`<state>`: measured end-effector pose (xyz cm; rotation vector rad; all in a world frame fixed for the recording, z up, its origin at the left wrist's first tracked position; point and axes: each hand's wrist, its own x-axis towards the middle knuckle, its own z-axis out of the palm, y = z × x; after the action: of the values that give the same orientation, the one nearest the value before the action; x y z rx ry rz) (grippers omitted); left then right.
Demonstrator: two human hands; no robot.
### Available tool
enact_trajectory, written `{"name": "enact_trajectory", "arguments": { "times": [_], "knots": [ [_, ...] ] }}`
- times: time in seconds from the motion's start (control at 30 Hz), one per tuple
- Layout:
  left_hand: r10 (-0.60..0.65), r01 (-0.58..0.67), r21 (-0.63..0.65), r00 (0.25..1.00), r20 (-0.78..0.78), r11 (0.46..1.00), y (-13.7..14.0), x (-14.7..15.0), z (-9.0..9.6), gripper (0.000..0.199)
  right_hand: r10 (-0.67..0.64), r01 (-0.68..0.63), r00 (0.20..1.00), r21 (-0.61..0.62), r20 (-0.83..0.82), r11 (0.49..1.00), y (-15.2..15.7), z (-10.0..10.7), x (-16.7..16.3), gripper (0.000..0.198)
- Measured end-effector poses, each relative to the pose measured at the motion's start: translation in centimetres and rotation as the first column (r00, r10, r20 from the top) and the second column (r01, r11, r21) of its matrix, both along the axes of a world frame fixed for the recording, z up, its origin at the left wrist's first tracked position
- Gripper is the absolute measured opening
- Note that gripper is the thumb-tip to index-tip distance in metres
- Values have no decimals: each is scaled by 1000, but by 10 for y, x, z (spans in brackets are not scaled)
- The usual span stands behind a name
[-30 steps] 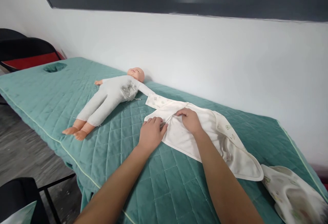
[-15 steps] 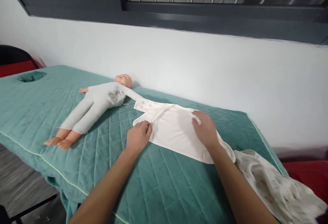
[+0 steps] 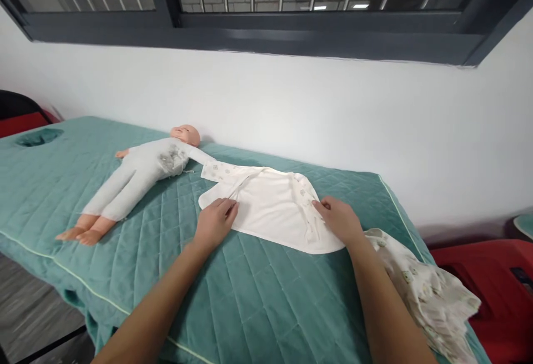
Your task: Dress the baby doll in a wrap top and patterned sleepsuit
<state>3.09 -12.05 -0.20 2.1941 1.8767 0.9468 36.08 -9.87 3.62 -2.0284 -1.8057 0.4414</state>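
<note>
A white baby shirt (image 3: 268,205) lies spread on the green quilted bed cover (image 3: 258,303), its plain inner side up. Small prints show on the sleeve at its left and along its folded right side. My left hand (image 3: 216,220) is closed in a pinch on the shirt's left front edge. On the other side, my right hand (image 3: 340,219) has its fingers closed on the right edge; the fingertips are partly hidden. A baby doll (image 3: 144,166) in a pale grey suit lies on its back to the left, one arm stretched to the shirt's printed sleeve.
A crumpled printed cloth (image 3: 425,286) lies at the right, beside my right forearm. Past the bed's right end is a red plastic object (image 3: 478,292). A white wall (image 3: 333,114) and a dark window frame (image 3: 266,39) run behind the bed.
My right hand has moved from lying over the shirt to its right edge and closed there. The shirt's right side now shows its printed face. The view has shifted right.
</note>
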Motion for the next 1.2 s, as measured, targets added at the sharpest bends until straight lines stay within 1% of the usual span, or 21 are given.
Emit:
{"name": "enact_trajectory", "arguments": {
  "times": [0.07, 0.1, 0.13, 0.2, 0.23, 0.27, 0.37, 0.43, 0.53, 0.63, 0.7, 0.77, 0.87, 0.9, 0.97, 1.03, 1.07, 1.1, 1.13, 1.17, 1.2],
  "knots": [
    [-40, 58, -72, 973, 225, 996, 5, 26, 3, 32, 46, -37, 987, 66, -151, 997, -5, 1, -13, 37],
    [-46, 99, -135, 937, 347, 986, 9, 41, 5, 31, 116, -97, 962, 86, -249, 992, -7, 1, -19, 35],
    [-27, 146, -217, 880, 474, 965, 15, 57, 6, 30, 202, -183, 917, 86, -345, 979, -9, 0, -25, 34],
    [89, 215, -344, 721, 687, 914, 29, 86, 9, 32, 317, -328, 813, 67, -488, 942, -12, -3, -35, 31],
    [134, 235, -377, 666, 734, 896, 35, 98, 9, 34, 324, -345, 790, 59, -521, 937, -13, -4, -38, 29],
    [166, 237, -394, 635, 754, 888, 41, 107, 9, 34, 304, -324, 793, 56, -528, 944, -13, -6, -39, 27],
    [186, 199, -398, 647, 740, 895, 49, 119, 2, 30, 224, -211, 876, 78, -427, 974, -13, -10, -37, 23],
    [153, 183, -369, 682, 716, 911, 47, 118, -5, 25, 277, -278, 903, 46, -329, 960, -15, -9, -35, 29],
    [23, 191, -263, 767, 641, 946, 41, 114, -13, 20, 427, -438, 892, -45, -150, 898, -22, -6, -39, 49],
    [-32, 195, -211, 803, 596, 958, 38, 112, -15, 21, 455, -447, 890, -135, 28, 884, -30, -3, -48, 62],
    [-33, 193, -206, 801, 598, 959, 38, 112, -15, 21, 458, -443, 886, -160, 75, 882, -33, -3, -52, 66],
    [-41, 200, -200, 797, 603, 959, 38, 112, -15, 20, 474, -463, 877, -128, 74, 877, -34, -3, -53, 54],
    [-40, 214, -208, 782, 623, 954, 37, 112, -14, 20, 479, -478, 878, -28, 29, 878, -31, -1, -50, 16],
    [-37, 220, -213, 773, 634, 952, 37, 112, -14, 20, 473, -473, 881, -13, -10, 881, -30, 1, -47, 10],
    [-25, 233, -229, 750, 661, 945, 36, 112, -13, 20, 453, -461, 877, -12, -164, 888, -26, 6, -35, 16],
    [3, 238, -253, 723, 691, 938, 36, 113, -12, 20, 368, -400, 848, -5, -382, 916, -19, 10, -14, 22],
    [20, 237, -266, 710, 704, 934, 36, 113, -12, 20, 297, -331, 826, 15, -479, 943, -15, 10, 1, 27],
    [34, 235, -276, 701, 712, 932, 35, 113, -11, 21, 192, -201, 812, 46, -551, 979, -11, 9, 17, 31],
    [41, 236, -282, 696, 717, 930, 35, 114, -11, 21, 71, -11, 801, 103, -595, 995, -6, 6, 34, 35],
    [44, 237, -285, 694, 719, 929, 35, 114, -11, 21, -51, 186, 797, 166, -601, 968, -1, 2, 50, 37],
    [43, 240, -287, 694, 719, 927, 36, 114, -11, 22, -176, 380, 793, 248, -583, 891, 3, -3, 65, 37]
  ]
}}
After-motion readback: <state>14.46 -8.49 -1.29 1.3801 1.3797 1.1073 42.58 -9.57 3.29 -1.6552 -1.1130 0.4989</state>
